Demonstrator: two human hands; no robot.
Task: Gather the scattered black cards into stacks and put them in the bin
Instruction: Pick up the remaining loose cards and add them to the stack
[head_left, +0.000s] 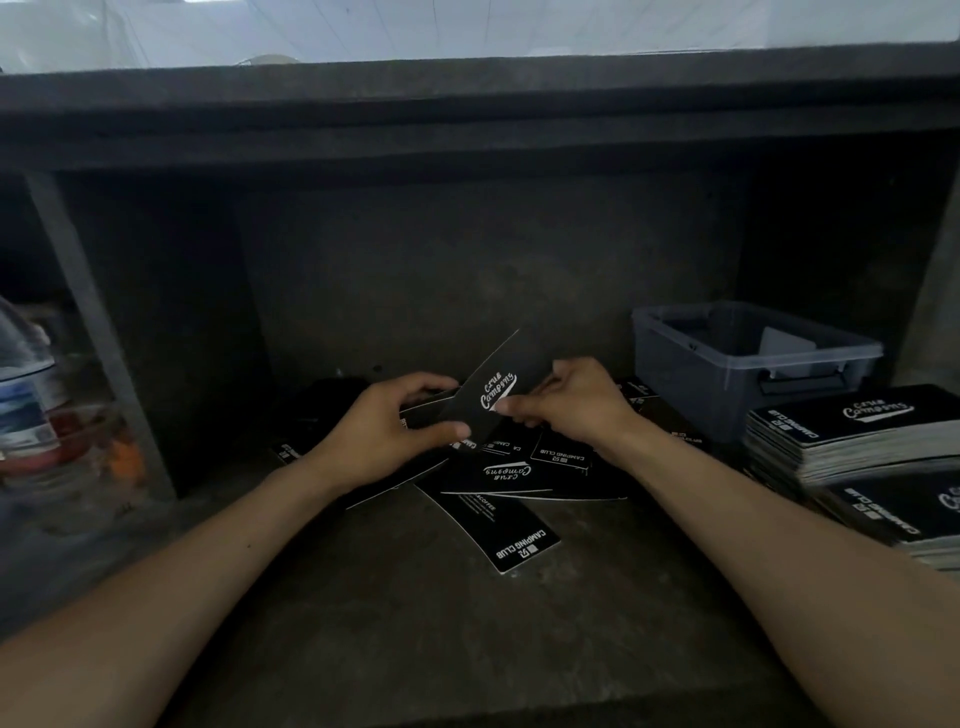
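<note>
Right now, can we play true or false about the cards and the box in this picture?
1. The left hand and right hand both hold black cards. True.
2. The bin sits on the left side. False: it is on the right, behind the right hand.
3. Some loose cards lie spread out below the hands. True.
4. No cards have been stacked anywhere. False: a tall stack stands on the right, in front of the bin.
</note>
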